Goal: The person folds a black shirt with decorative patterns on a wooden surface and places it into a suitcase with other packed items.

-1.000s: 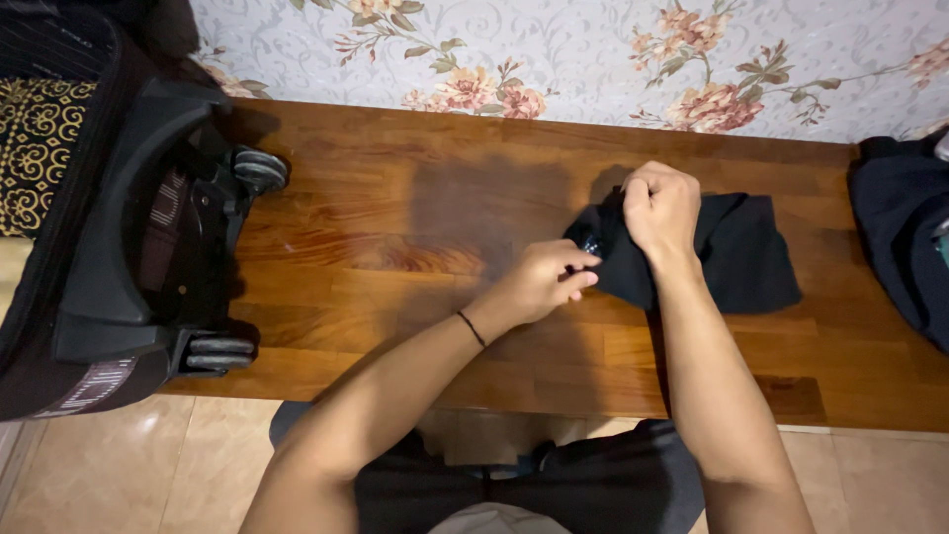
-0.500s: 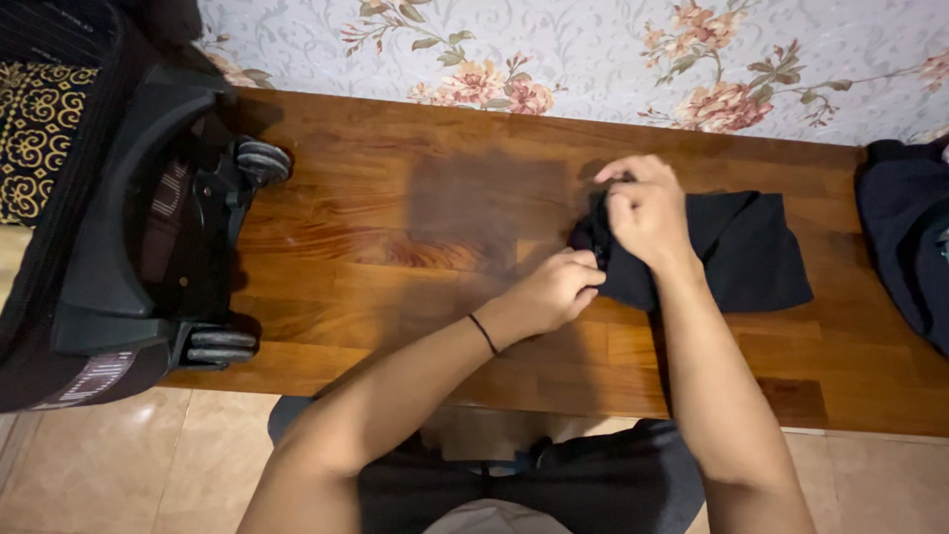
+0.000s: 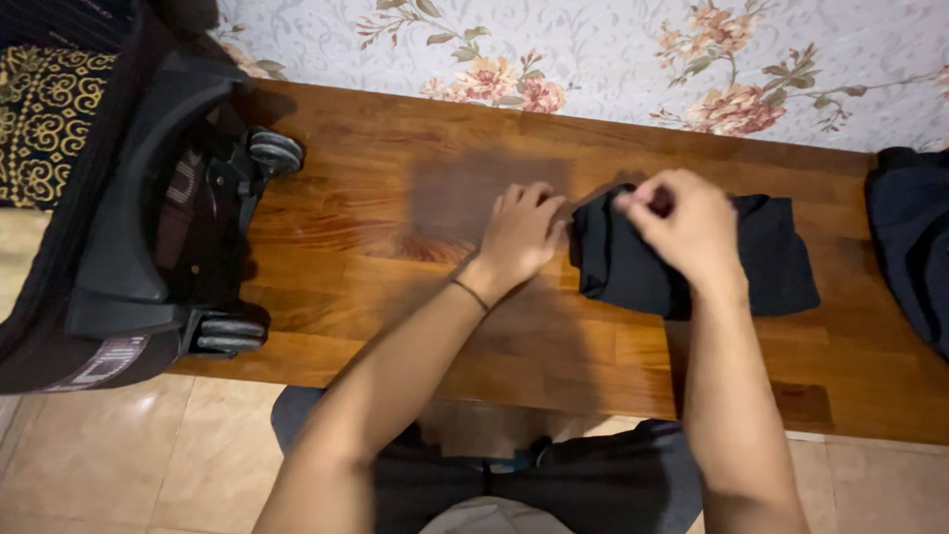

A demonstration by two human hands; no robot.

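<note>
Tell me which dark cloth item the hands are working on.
The folded black garment mid-bench, under the right hand; the other dark bundle lies untouched at the bench's right end.

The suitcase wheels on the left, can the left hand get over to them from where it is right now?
Probably yes. The left hand lies flat on the wooden bench beside the folded black garment, holding nothing. Bare wood lies between it and the suitcase wheels, with nothing in the way.
</note>
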